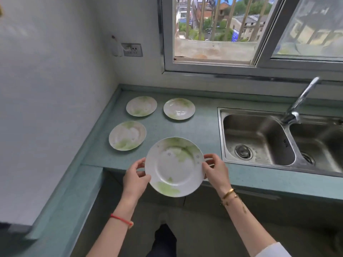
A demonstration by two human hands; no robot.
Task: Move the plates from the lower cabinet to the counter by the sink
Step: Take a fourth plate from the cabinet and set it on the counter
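I hold a white plate with green leaf print (175, 166) level over the front edge of the teal counter (202, 130), left of the sink. My left hand (136, 176) grips its left rim and my right hand (214, 168) grips its right rim. Three matching plates lie flat on the counter: one at the back left (141, 106), one at the back middle (179, 108), one nearer on the left (127, 135). The lower cabinet doors (241, 204) show below the counter edge.
A steel double sink (259, 140) with a curved tap (297, 106) fills the counter's right side. A white wall (46, 89) and a lower teal ledge (61, 201) stand to the left. A window (213, 34) is behind, a wall socket (132, 50) beside it.
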